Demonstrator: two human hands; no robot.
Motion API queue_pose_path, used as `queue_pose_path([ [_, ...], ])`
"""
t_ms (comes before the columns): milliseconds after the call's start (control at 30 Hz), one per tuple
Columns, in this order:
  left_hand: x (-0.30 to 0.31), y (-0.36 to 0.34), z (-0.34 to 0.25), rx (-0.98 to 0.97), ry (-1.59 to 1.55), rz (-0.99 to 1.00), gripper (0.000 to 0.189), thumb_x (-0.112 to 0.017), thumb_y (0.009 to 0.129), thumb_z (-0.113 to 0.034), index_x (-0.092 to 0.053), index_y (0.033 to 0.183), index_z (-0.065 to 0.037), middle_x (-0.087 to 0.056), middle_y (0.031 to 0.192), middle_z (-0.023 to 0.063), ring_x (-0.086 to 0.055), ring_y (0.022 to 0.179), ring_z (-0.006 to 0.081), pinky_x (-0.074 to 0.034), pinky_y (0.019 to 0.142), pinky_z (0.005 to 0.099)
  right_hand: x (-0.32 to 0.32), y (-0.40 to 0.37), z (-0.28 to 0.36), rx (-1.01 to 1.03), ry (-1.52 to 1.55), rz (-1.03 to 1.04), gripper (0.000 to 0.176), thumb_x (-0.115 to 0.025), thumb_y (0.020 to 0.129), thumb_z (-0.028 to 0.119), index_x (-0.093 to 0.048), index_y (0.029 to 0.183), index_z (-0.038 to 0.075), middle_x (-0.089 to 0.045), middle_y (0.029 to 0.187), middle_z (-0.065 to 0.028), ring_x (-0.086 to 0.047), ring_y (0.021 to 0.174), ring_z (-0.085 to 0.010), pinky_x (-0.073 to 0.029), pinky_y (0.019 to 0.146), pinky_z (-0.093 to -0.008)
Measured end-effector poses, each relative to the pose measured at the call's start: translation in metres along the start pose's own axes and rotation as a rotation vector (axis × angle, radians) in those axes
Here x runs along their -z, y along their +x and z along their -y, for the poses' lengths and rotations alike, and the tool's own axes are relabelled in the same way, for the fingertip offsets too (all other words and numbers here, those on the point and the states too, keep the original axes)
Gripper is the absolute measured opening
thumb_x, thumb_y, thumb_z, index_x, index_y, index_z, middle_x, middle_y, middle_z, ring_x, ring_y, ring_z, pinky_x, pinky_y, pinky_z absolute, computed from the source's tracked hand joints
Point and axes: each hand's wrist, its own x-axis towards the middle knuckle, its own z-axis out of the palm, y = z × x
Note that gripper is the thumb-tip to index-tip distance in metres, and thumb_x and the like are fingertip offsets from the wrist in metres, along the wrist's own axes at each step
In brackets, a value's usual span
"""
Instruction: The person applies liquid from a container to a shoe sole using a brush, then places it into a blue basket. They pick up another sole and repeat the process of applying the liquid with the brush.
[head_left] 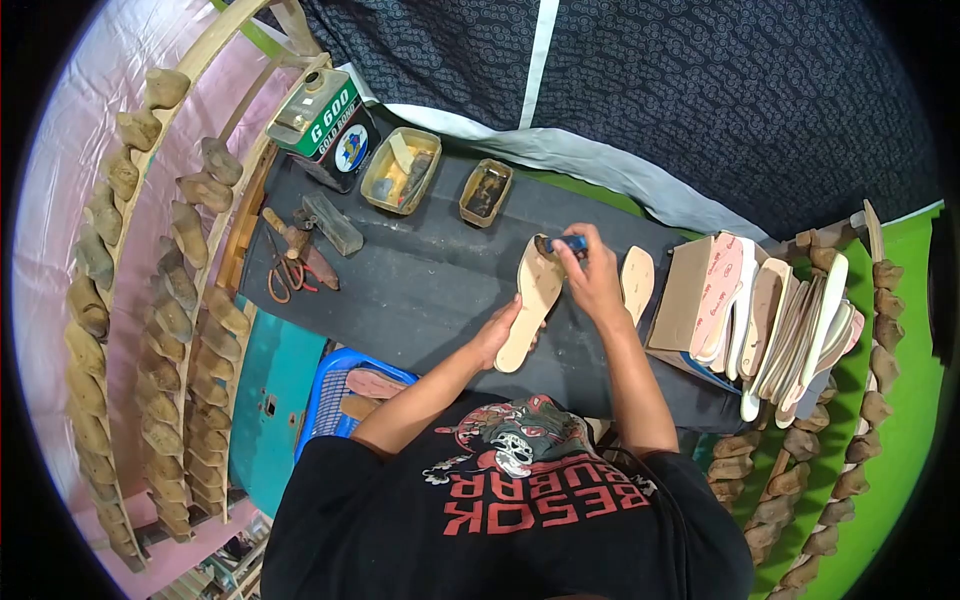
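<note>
The left hand (495,335) is gripping a pale shoe sole (522,318) by its nearer half, thumb at one edge and fingertips showing past the other, probably supporting it from beneath and keeping it steady. The right hand (590,268) is gripping what looks like a blue brush (568,243), its dark end meeting the sole's far end; that closeness to the tip likely gives control. The sole is lying lengthwise between the hands, over the black table (420,275). Another sole (637,283) is resting just right of the right forearm, seemingly within easy reach. Beyond, a small tub (487,193) of dark stuff is sitting near the brush, perhaps for convenience. Farther right, a stack of soles (790,325) is standing on edge beside a box (675,275), an arrangement that is probably saving space. Leftward, a hammer (292,236) and scissors (284,272) are lying together, apart from the hands.
</note>
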Motion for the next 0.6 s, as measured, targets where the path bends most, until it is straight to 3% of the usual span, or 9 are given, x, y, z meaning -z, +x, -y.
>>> queue_pose_path([
  [100,0.001,-0.004,-0.002,-0.018,0.019,0.019,0.062,-0.037,0.109,-0.061,-0.054,0.133,-0.006,-0.068,0.103,0.0099,-0.066,0.081,0.018,-0.058,0.07,0.0345,-0.007,0.002,-0.009,0.073,0.022,-0.026,0.02,-0.068,0.101,0.016,-0.061,0.113,0.003,-0.069,0.087,-0.0166,-0.068,0.074,-0.0289,-0.053,0.069,-0.038],
  [133,0.0,-0.006,-0.002,-0.031,0.028,0.016,0.062,-0.037,0.109,-0.061,-0.054,0.132,-0.006,-0.068,0.103,0.01,-0.066,0.081,0.0179,-0.058,0.069,0.0344,-0.005,0.002,-0.008,-0.014,0.005,0.003,0.021,-0.067,0.101,0.016,-0.061,0.115,0.002,-0.069,0.09,-0.0173,-0.068,0.075,-0.0295,-0.053,0.07,-0.0378],
  [233,0.001,-0.009,-0.005,-0.066,0.038,0.01,0.061,-0.037,0.109,-0.061,-0.054,0.131,-0.006,-0.068,0.103,0.0103,-0.066,0.081,0.0176,-0.058,0.069,0.0343,0.0,-0.001,0.002,-0.007,-0.007,0.052,0.021,-0.067,0.1,0.015,-0.061,0.115,0.001,-0.07,0.095,-0.0187,-0.07,0.081,-0.0316,-0.054,0.073,-0.0391],
  [267,0.003,-0.008,-0.006,-0.069,0.027,0.009,0.061,-0.037,0.109,-0.061,-0.054,0.131,-0.006,-0.068,0.103,0.0103,-0.066,0.081,0.0176,-0.058,0.069,0.0343,-0.001,-0.002,-0.001,0.117,-0.03,0.089,0.02,-0.067,0.099,0.012,-0.062,0.115,0.001,-0.07,0.1,-0.0198,-0.07,0.087,-0.0351,-0.054,0.077,-0.0404],
  [367,0.004,-0.008,-0.01,-0.065,-0.015,0.002,0.059,-0.038,0.109,-0.06,-0.055,0.129,-0.007,-0.068,0.099,0.0081,-0.066,0.078,0.0163,-0.057,0.066,0.0328,0.003,-0.005,-0.003,0.185,-0.006,0.197,0.019,-0.066,0.099,0.011,-0.062,0.115,0.001,-0.07,0.103,-0.0196,-0.069,0.091,-0.0383,-0.054,0.08,-0.0418],
  [500,0.005,-0.007,-0.015,-0.071,-0.002,0.007,0.058,-0.039,0.109,-0.06,-0.056,0.126,-0.007,-0.068,0.097,0.0071,-0.065,0.076,0.0155,-0.057,0.065,0.0317,0.004,0.003,-0.014,0.168,-0.042,0.024,0.018,-0.064,0.1,0.01,-0.061,0.115,0.0,-0.068,0.108,-0.0197,-0.068,0.096,-0.0388,-0.054,0.084,-0.041],
  [600,0.003,-0.006,-0.016,-0.06,-0.006,0.01,0.057,-0.04,0.109,-0.059,-0.057,0.126,-0.007,-0.068,0.098,0.0074,-0.065,0.076,0.0154,-0.057,0.065,0.0314,0.004,0.002,-0.014,0.187,-0.028,0.057,0.018,-0.065,0.099,0.006,-0.061,0.115,0.0,-0.067,0.105,-0.0192,-0.068,0.095,-0.0387,-0.053,0.083,-0.0407],
])
